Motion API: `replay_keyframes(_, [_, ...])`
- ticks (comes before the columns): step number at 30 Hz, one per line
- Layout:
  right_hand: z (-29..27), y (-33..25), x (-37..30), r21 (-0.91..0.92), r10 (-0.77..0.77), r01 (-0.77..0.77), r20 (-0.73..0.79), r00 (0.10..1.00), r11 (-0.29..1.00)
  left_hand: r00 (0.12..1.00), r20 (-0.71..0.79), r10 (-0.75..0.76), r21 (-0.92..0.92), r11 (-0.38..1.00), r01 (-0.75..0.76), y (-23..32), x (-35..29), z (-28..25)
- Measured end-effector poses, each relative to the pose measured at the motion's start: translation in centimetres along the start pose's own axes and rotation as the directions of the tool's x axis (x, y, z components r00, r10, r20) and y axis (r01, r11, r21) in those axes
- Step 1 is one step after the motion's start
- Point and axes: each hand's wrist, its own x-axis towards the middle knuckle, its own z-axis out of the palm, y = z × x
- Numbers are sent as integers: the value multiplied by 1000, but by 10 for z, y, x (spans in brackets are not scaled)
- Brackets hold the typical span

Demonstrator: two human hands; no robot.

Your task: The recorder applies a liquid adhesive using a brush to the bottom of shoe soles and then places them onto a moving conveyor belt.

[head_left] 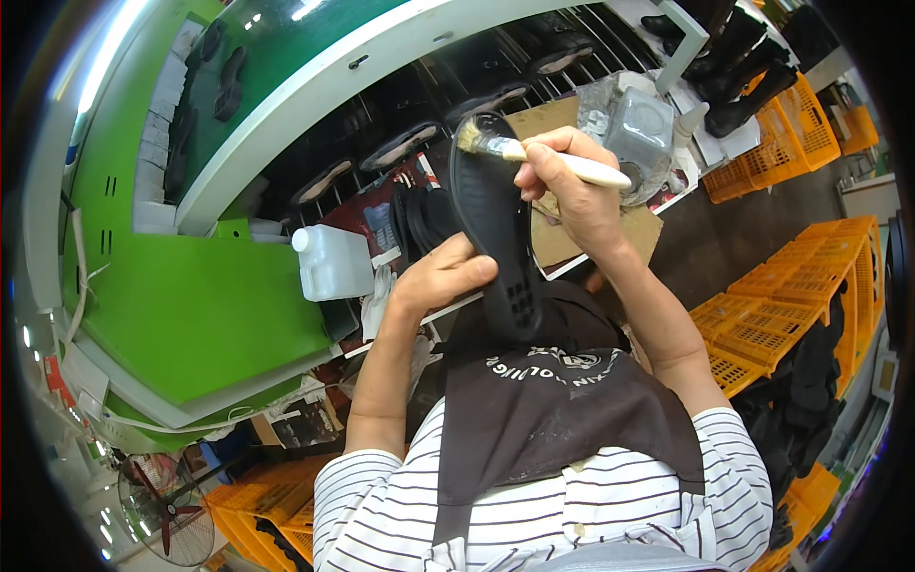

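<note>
My left hand (440,277) grips a long black shoe sole (496,224) by its left edge, near the heel end, holding it up in front of my chest. My right hand (567,186) holds a brush with a pale handle (572,164). Its bristles (467,138) touch the top, toe end of the sole. A dark apron (562,400) over a striped shirt shows below.
A white plastic jug (329,262) stands at the left on the bench. A clear glue container (637,129) sits behind my right hand. More soles ride a dark conveyor rack (400,143). Orange crates (791,276) stand at the right, black boots (734,57) above them, a fan (167,510) lower left.
</note>
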Motion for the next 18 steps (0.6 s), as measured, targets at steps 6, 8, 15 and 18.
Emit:
replay_keyframes(6, [-12, 4, 1, 33, 8, -8, -1, 1000, 999, 994, -112, 13, -176, 984, -32, -11, -12, -5])
replay_keyframes(8, [-13, 5, -2, 35, 22, -22, 9, 1000, 999, 995, -98, 19, -216, 976, -40, -13, -15, -5])
replay_keyframes(15, [-14, -14, -18, 24, 92, -95, 86, 992, 995, 991, -137, -14, -389, 920, -41, -32, -19, -9])
replay_keyframes(18, [-14, -15, -24, 51, 96, -103, 135, 986, 993, 978, -202, -48, -417, 908, -42, -26, -17, 0])
